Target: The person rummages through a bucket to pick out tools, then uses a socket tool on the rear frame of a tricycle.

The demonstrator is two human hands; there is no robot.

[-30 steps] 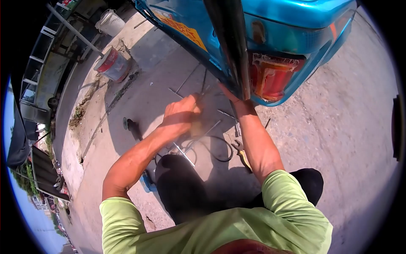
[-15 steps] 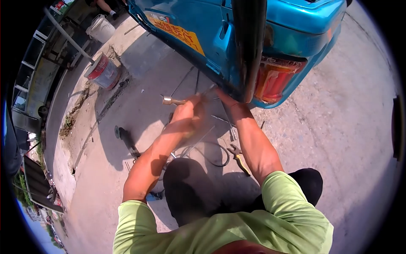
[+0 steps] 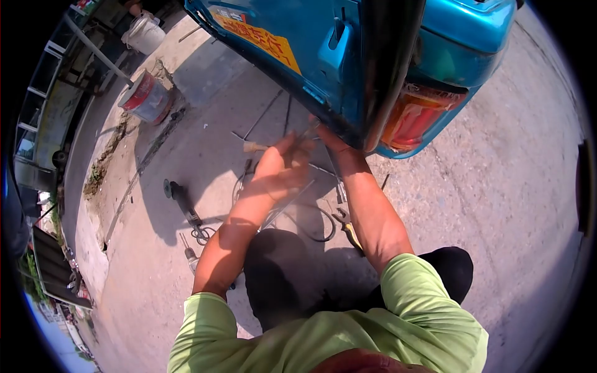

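Note:
My left hand, smeared by motion, is closed round a tool with a stubby cylindrical metal end that juts out to the left; its kind is unclear. Close by, my right hand reaches under the lower edge of a blue vehicle panel. Its fingers seem curled round something thin, largely hidden by the panel and the blur. Pliers with yellow-and-black handles lie on the ground beside my right forearm. Thin metal rods are on the concrete beyond my hands.
An angle grinder and a drill-like tool lie left of my left arm. A dark cable loops before my knees. A red-and-white bucket and a white bucket stand farther left. A cracked red tail light is at right.
The blue panel and tail light appear shifted slightly right as the view moved. My left hand and its tool have moved a little and remain blurred; my right hand stays at the panel edge.

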